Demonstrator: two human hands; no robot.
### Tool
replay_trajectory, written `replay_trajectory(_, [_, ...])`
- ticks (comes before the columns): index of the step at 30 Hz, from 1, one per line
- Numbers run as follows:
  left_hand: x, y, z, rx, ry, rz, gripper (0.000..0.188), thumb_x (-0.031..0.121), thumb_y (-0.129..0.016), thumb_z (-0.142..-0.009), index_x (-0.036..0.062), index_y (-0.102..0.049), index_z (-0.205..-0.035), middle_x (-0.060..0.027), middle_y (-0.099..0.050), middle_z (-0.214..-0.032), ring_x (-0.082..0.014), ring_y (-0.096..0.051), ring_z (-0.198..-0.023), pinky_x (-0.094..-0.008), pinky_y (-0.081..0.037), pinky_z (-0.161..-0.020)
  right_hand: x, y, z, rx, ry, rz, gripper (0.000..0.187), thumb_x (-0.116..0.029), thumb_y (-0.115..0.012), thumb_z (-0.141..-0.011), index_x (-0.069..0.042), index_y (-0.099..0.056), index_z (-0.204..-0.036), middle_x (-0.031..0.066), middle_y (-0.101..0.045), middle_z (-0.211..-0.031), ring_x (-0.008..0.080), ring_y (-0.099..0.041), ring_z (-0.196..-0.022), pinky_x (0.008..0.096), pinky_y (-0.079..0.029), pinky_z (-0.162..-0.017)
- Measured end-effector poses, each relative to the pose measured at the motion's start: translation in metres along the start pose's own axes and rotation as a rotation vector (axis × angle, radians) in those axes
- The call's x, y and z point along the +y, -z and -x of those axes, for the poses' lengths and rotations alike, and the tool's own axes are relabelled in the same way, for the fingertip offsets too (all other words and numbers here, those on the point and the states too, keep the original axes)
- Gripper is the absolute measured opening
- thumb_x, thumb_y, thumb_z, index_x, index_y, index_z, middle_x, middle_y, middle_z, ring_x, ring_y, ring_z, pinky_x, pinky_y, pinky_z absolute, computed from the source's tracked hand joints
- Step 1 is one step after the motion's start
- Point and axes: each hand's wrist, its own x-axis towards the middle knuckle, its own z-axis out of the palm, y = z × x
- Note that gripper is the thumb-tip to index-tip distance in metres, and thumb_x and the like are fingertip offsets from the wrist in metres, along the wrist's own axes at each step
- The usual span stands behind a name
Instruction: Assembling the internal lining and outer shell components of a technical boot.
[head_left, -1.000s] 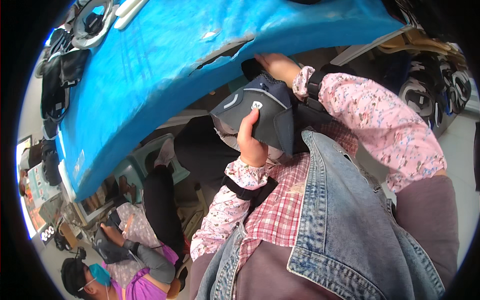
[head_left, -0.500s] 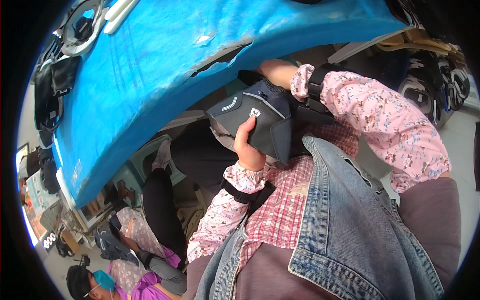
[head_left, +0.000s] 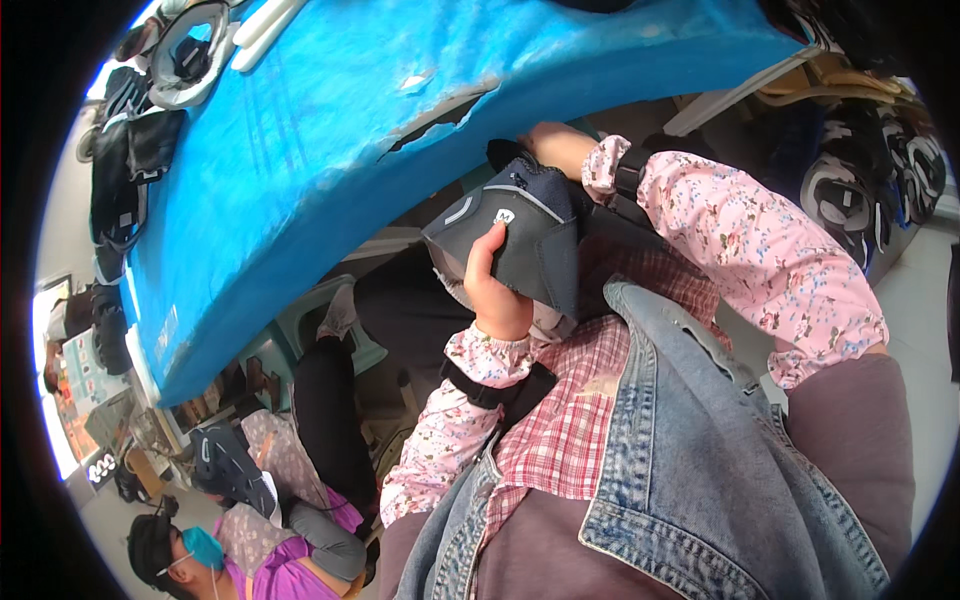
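Dark padded brace [head_left: 520, 245]: clamped between both hands below the blue table [head_left: 300, 130] edge. Left hand [head_left: 495, 290] grips its near end, thumb on top; right hand [head_left: 550, 145] closes on the far end. Long axis runs between grips.

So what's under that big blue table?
Under the blue table, both hands hold a dark padded fabric brace. Black-trousered legs and a pale green stool show; the floor is mostly hidden.

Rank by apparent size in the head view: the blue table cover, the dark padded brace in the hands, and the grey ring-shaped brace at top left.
1. Blue table cover, by far largest.
2. Dark padded brace, though nearness to the camera enlarges it.
3. Grey ring-shaped brace, farther away, so its true size against the held one is unsure.
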Motion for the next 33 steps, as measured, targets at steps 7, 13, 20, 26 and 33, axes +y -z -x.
replay_trajectory(7, [-0.025,-0.051,0.006,-0.486,0.266,0.106,0.035,0.029,-0.046,-0.086,0.0037,-0.054,-0.11,-0.0078,-0.058,-0.107,-0.022,-0.055,-0.1,-0.0344,-0.043,-0.087,0.017,0.108,0.113,0.246,-0.173,0.346,0.031,-0.021,-0.042,-0.09,0.002,-0.052,-0.11,0.0247,-0.057,-0.098,0.041,-0.054,-0.092,0.0444,-0.043,-0.076])
replay_trajectory(13, [-0.026,-0.002,0.008,-0.829,0.076,-0.313,0.048,0.038,-0.046,-0.09,0.005,-0.044,-0.124,-0.0055,-0.052,-0.12,-0.021,-0.048,-0.112,-0.0361,-0.037,-0.095,0.01,0.12,0.148,0.162,-0.699,-0.458,0.084,-0.069,-0.031,-0.082,0.002,-0.051,-0.121,0.0238,-0.052,-0.12,0.0314,-0.047,-0.117,0.0367,-0.031,-0.1])
replay_trajectory(20, [-0.011,-0.033,0.031,-0.811,0.033,-0.741,0.047,0.025,-0.056,-0.086,-0.0019,-0.043,-0.122,-0.0065,-0.048,-0.116,-0.0158,-0.044,-0.106,-0.0301,-0.035,-0.091,-0.039,0.154,0.205,0.337,-0.406,-0.566,0.054,-0.045,-0.061,-0.081,0.002,-0.06,-0.107,0.0056,-0.064,-0.097,0.0148,-0.057,-0.086,0.025,-0.042,-0.082])
replay_trajectory(26, [0.008,-0.064,0.024,-0.753,0.13,-0.395,0.059,0.045,-0.04,-0.089,-0.0006,-0.043,-0.126,-0.01,-0.049,-0.125,-0.0213,-0.047,-0.116,-0.033,-0.034,-0.099,-0.055,0.165,0.167,0.531,-0.336,0.442,0.032,-0.037,-0.06,-0.079,-0.007,-0.062,-0.089,0.0149,-0.064,-0.086,0.0318,-0.061,-0.084,0.0433,-0.047,-0.071])
replay_trajectory(33, [0.0,-0.057,0.007,-0.665,0.305,-0.007,0.053,0.043,-0.044,-0.084,0.0008,-0.052,-0.115,-0.0104,-0.058,-0.111,-0.0221,-0.056,-0.099,-0.0332,-0.042,-0.09,-0.026,0.112,0.116,0.564,-0.43,0.033,0.031,-0.037,-0.047,-0.087,-0.015,-0.058,-0.105,0.0154,-0.063,-0.093,0.0355,-0.058,-0.091,0.0442,-0.046,-0.074])
